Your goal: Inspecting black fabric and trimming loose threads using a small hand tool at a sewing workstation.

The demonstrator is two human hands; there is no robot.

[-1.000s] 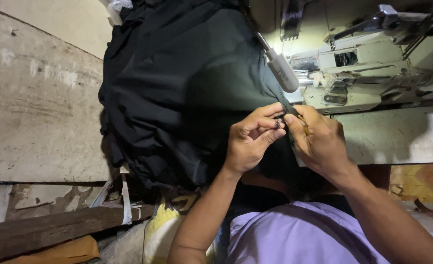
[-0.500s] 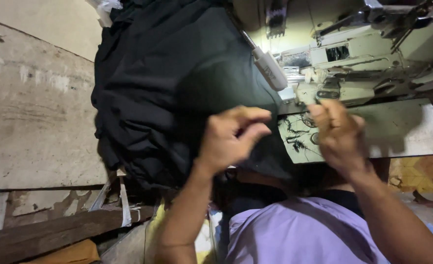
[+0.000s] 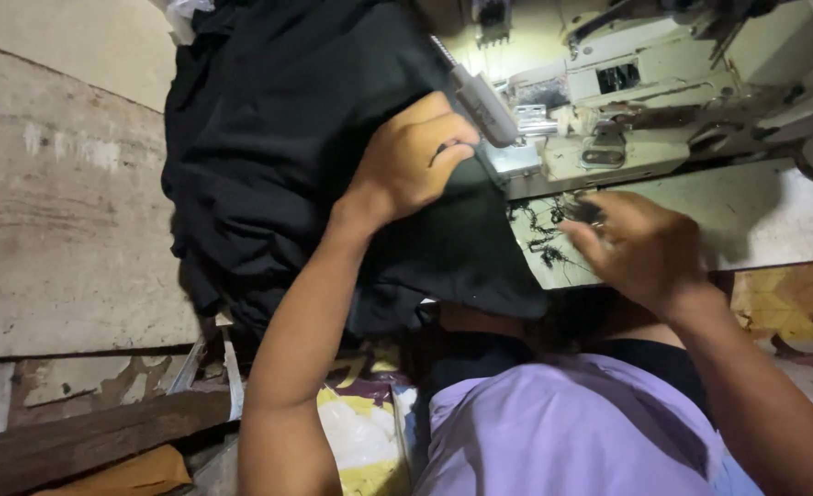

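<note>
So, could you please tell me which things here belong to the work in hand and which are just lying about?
In hand:
- left hand on black fabric
- right hand over thread scraps
- sewing machine

Lying about:
- wooden plank
- yellow and white bag

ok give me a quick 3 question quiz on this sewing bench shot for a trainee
1. True or false: the left hand rests on black fabric.
2. Which hand is over the loose thread scraps on the machine table?
3. The sewing machine sits: A) left of the fabric B) right of the fabric C) under the purple shirt

Key: 1 true; 2 the right hand; 3 B
</note>
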